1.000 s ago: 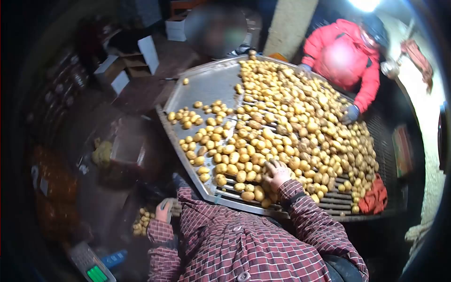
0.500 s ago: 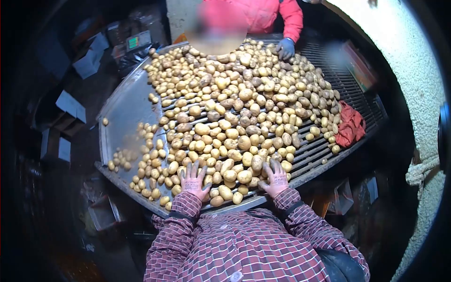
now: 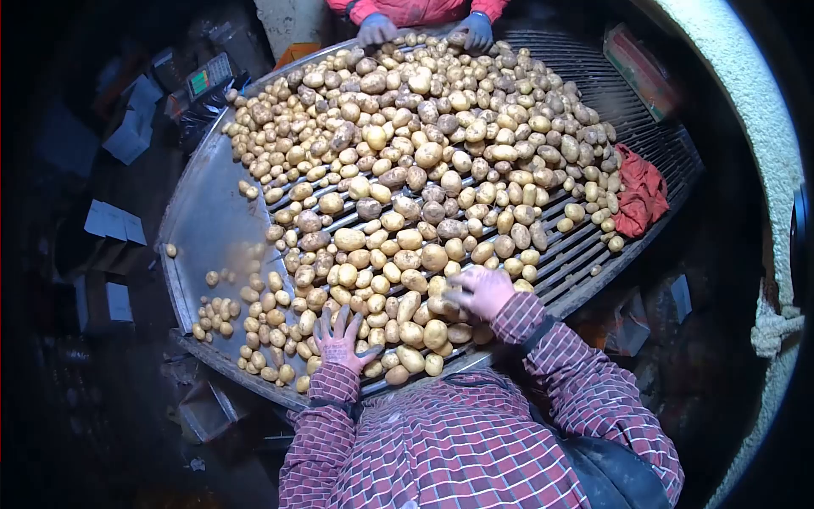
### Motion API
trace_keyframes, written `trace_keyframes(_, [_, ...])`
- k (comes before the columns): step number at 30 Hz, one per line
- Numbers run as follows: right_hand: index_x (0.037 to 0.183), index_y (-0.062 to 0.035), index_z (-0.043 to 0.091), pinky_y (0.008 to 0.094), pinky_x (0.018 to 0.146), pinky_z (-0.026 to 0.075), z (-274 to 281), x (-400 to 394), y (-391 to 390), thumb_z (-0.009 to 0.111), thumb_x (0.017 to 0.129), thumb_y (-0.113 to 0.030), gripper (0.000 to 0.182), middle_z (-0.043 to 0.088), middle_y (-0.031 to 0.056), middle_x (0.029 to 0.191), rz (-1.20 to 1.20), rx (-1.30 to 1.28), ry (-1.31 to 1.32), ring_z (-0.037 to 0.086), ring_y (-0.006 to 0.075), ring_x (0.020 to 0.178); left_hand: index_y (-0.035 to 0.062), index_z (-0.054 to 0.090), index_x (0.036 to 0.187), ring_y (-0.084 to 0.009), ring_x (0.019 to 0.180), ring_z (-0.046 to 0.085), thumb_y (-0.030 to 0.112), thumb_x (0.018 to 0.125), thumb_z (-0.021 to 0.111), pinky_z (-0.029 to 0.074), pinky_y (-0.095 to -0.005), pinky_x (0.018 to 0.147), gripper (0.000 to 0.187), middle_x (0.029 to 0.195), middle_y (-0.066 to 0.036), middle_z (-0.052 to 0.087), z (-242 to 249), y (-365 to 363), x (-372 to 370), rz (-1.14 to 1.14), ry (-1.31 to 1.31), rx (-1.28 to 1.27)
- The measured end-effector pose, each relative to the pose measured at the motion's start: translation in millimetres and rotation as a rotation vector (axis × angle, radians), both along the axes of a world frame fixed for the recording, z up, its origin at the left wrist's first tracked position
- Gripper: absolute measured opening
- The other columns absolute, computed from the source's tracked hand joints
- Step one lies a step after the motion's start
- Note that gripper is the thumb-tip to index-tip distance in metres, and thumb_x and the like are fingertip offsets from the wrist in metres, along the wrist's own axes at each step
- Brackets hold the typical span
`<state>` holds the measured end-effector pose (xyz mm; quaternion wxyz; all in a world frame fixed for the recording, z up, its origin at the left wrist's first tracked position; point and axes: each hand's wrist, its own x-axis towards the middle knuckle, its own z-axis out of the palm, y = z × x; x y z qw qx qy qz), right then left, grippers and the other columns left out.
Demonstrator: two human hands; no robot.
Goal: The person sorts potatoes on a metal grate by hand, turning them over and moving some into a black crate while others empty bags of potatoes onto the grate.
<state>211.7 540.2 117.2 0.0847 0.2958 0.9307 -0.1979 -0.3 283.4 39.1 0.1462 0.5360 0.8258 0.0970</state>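
A broad pile of potatoes covers most of a slatted sorting table, some pale and smooth, others dark with soil. My left hand, in a stained glove with dark fingertips, lies on the potatoes at the near edge with its fingers spread. It grips none of them. Over the potatoes right of centre is my right hand, slightly blurred, its fingers stretched toward the left and apart. Nothing shows held in it, though its underside is hidden.
Across the table a co-worker's gloved hands touch the far potatoes. A smooth metal sheet forms the table's left side. A red cloth lies at the right, below a long box. Cartons stand left; a knotted rope hangs right.
My right hand has lifted off the near potatoes and swung up and leftward across them. My left hand stays spread on the pile. Both of the co-worker's hands now show. The view has shifted slightly.
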Motion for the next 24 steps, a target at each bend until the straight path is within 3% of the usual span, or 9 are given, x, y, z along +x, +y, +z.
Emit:
trace_keyframes(5, [0.112,-0.0093,0.058,0.0394,0.085,0.050,-26.7,-71.8,24.9,0.069,0.080,-0.036,0.044,0.061,0.0117,0.108,-0.019,0.226,-0.162,0.062,0.0284,0.100,0.0239,0.051,0.136,-0.0369,0.140,0.021,0.062,0.062,0.075,0.016,-0.0606,0.111,0.086,0.147,-0.006,0.035,-2.1,0.7,-0.6,0.002,0.016,0.022])
trace_keyframes(9, [0.113,-0.0084,0.057,0.0400,0.085,0.051,-32.0,-99.5,13.5,0.073,0.077,-0.036,0.048,0.063,0.0122,0.109,-0.047,0.063,-0.247,0.064,0.0282,0.102,0.0232,0.051,0.135,-0.0359,0.140,0.021,0.060,0.063,0.074,0.015,-0.0593,0.112,0.085,0.147,-0.007,0.035,0.3,-0.2,0.5,0.013,0.013,0.022])
trace_keyframes(13, [0.120,-0.0083,0.058,0.0403,0.090,0.049,-50.9,-75.8,18.2,0.074,0.073,-0.043,0.061,0.064,0.0156,0.116,-0.187,-0.074,0.061,0.064,0.0302,0.103,0.0175,0.054,0.132,-0.0362,0.138,0.026,0.051,0.068,0.075,0.015,-0.0555,0.114,0.074,0.144,-0.009,0.039,6.2,-0.4,2.3,0.035,-0.041,0.066])
trace_keyframes(15, [0.123,-0.0081,0.058,0.0385,0.096,0.046,-37.2,-67.7,12.7,0.074,0.074,-0.048,0.065,0.063,0.0153,0.119,-0.411,-0.523,0.209,0.063,0.0297,0.104,0.0154,0.055,0.130,-0.0355,0.134,0.033,0.033,0.073,0.075,0.019,-0.0524,0.114,0.062,0.142,-0.011,0.042,-10.4,-3.5,0.3,0.162,-0.261,0.255])
trace_keyframes(17, [0.128,-0.0086,0.057,0.0376,0.100,0.043,-9.5,-66.6,-9.9,0.072,0.078,-0.051,0.067,0.061,0.0160,0.123,-0.307,-0.909,0.346,0.060,0.0295,0.110,0.0097,0.042,0.139,-0.0304,0.127,0.043,0.019,0.080,0.071,0.035,-0.0473,0.107,0.066,0.138,-0.014,0.044,42.3,11.3,21.1,0.334,-0.626,0.535])
trace_keyframes(19, [0.130,-0.0096,0.055,0.0384,0.101,0.043,9.2,-81.1,-21.7,0.068,0.083,-0.051,0.064,0.059,0.0177,0.126,0.089,-0.883,0.411,0.056,0.0303,0.117,0.0077,0.030,0.144,-0.0289,0.126,0.043,0.023,0.084,0.069,0.040,-0.0451,0.104,0.074,0.137,-0.015,0.043,58.7,26.8,35.6,0.696,-1.639,0.749])
trace_keyframes(20, [0.130,-0.0101,0.056,0.0390,0.101,0.043,30.3,-91.7,-13.7,0.066,0.085,-0.050,0.061,0.058,0.0192,0.127,0.121,-0.620,0.206,0.054,0.0302,0.120,0.0086,0.025,0.146,-0.0303,0.123,0.047,0.025,0.087,0.066,0.045,-0.0455,0.100,0.073,0.133,-0.016,0.046,42.3,20.2,32.8,0.556,-1.844,0.744])
trace_keyframes(21, [0.130,-0.0114,0.056,0.0416,0.099,0.044,3.4,-105.0,6.7,0.058,0.085,-0.061,0.067,0.058,0.0221,0.125,0.138,-0.483,0.350,0.056,0.0345,0.117,0.0050,0.034,0.139,-0.0308,0.117,0.054,0.028,0.089,0.062,0.049,-0.0463,0.096,0.062,0.127,-0.017,0.049,69.6,22.0,31.9,0.546,-1.946,0.591])
trace_keyframes(24, [0.120,-0.0084,0.062,0.0403,0.093,0.048,21.8,-142.6,91.8,0.067,0.083,-0.041,0.050,0.063,0.0173,0.118,-0.140,-0.225,0.445,0.061,0.0308,0.108,-0.0007,0.048,0.121,-0.0300,0.111,0.059,0.028,0.093,0.056,0.055,-0.0456,0.086,0.041,0.124,-0.017,0.051,56.2,5.9,22.8,0.534,-1.802,0.483])
